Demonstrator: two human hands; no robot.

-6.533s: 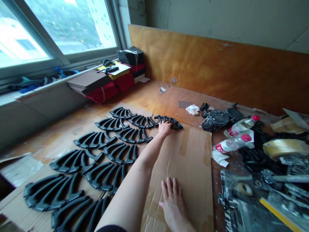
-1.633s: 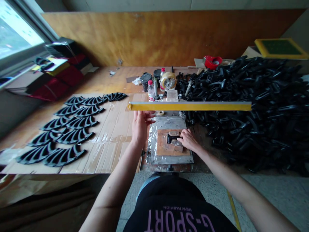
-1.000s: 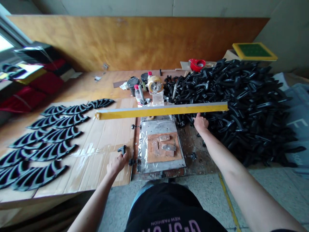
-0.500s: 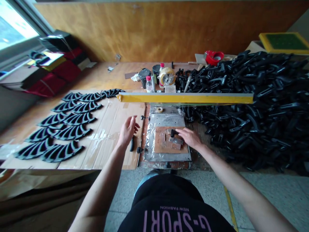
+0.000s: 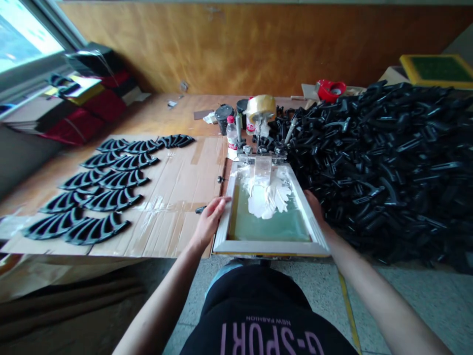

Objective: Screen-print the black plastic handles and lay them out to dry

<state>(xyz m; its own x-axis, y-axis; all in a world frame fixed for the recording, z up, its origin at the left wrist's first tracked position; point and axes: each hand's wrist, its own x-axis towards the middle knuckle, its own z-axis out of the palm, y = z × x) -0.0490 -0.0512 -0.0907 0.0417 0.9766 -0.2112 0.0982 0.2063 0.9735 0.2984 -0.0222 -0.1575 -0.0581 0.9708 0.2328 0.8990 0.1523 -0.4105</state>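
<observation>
A hinged printing screen frame (image 5: 269, 248) with green mesh and a smear of white ink (image 5: 269, 195) lies lowered flat on the bench in front of me. My left hand (image 5: 209, 221) grips its left rail, fingers curled over the edge. My right hand (image 5: 315, 207) is on the right rail, mostly hidden behind the frame. One small black part (image 5: 200, 210) lies on the cardboard just beside my left hand.
Rows of black curved plastic parts (image 5: 107, 183) are laid out on a cardboard sheet (image 5: 177, 197) to the left. A large heap of black parts (image 5: 388, 158) fills the right. Bottles (image 5: 231, 134), a tape roll (image 5: 260, 107) and a red tape dispenser (image 5: 328, 90) stand behind the frame.
The screen frame, raised edge-on half a second ago, has swung down flat over the plate. My right hand left the plate for the right rail; my left took the left rail.
</observation>
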